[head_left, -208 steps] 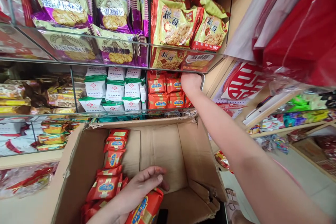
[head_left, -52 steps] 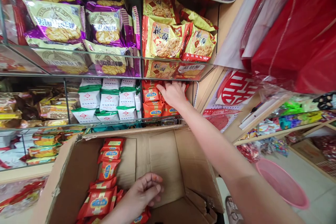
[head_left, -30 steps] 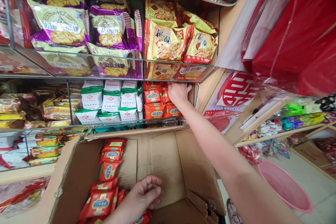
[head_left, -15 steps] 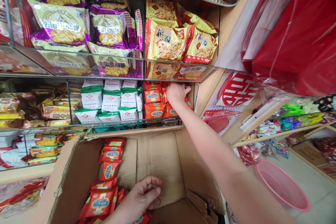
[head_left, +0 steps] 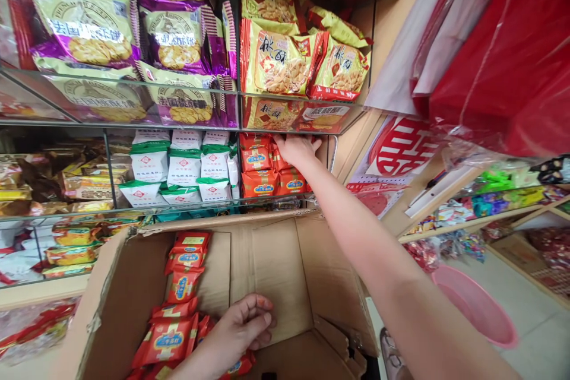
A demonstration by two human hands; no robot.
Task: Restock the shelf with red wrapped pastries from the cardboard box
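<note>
Red packets [head_left: 260, 184] were reached by the right hand [head_left: 297, 151] under glass

The shelved packets were stacked in rows on the lower shelf [head_left: 214, 206], just beside white packets [head_left: 183, 169] with green ends. The right hand was set at their upper row, beneath the upper shelf [head_left: 146, 128]; its fingertips were hidden, so whether anything was gripped could not be told. The left hand [head_left: 249, 320] was held over the cardboard box [head_left: 285, 273], its fingers loosely curled, with nothing seen in them.

The upper row was probably best pressed evenly, with the knuckles held low so that the glass was not bumped. The shelved packets were turned label outward, their long axes side to side. A boxed packet [head_left: 168, 341] near the left wrist was laid label toward the camera, its long axis across the box, slightly tilted.
</note>
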